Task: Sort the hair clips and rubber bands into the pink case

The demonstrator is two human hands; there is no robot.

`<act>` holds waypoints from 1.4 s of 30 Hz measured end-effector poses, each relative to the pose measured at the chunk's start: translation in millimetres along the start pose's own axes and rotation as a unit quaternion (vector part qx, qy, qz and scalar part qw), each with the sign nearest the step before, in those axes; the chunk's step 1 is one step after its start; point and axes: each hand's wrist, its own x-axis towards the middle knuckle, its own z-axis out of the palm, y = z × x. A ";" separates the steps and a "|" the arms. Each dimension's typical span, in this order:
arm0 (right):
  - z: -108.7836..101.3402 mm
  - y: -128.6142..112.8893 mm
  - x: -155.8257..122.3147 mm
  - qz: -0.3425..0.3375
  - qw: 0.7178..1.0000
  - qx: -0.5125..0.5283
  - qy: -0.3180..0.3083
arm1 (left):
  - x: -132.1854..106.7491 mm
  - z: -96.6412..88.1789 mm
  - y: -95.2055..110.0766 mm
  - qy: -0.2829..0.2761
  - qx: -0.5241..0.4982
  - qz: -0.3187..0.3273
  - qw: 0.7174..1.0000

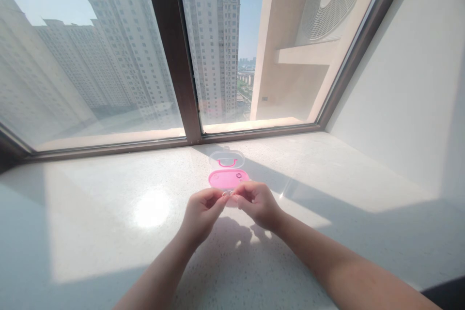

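A small pink case [228, 178] lies open on the white stone windowsill [109, 213], its clear lid [226, 159] flipped back toward the window. A tiny dark ring-like piece sits in the pink tray. My left hand [202, 213] and my right hand [256, 203] meet just in front of the case, fingertips pinched together over a tiny clear item that I cannot make out. Both hands hover slightly above the sill, with their shadows falling beneath them.
A dark window frame [178, 58] runs along the back of the sill, with tall buildings behind the glass. A white wall [407, 87] closes off the right side. Bright sun patches cover the sill on the left.
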 end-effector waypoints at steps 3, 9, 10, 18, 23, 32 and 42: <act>0.3 0.4 -0.1 0.005 1.000 0.000 -0.003 | -0.1 -0.5 0.5 0.002 -0.002 0.001 1.000; 0.5 2.4 0.4 0.008 1.000 0.005 -0.003 | -0.6 -0.9 0.0 -0.010 0.003 0.004 1.000; 0.4 2.7 0.6 0.007 1.000 0.005 -0.003 | -0.6 -0.9 -0.4 -0.011 0.004 0.004 1.000; 0.1 1.9 0.2 0.007 1.000 0.013 -0.003 | -0.2 -0.5 0.0 -0.008 0.007 0.004 1.000; 0.3 1.5 0.3 0.007 1.000 0.009 -0.001 | -1.5 -0.5 2.6 -0.002 -0.001 0.007 1.000; 0.1 2.1 0.1 0.008 1.000 0.010 0.000 | 0.0 -0.2 0.8 -0.001 0.001 0.012 1.000; 0.2 1.8 0.5 0.006 1.000 0.004 -0.002 | -0.9 -0.5 0.5 0.001 -0.002 0.010 1.000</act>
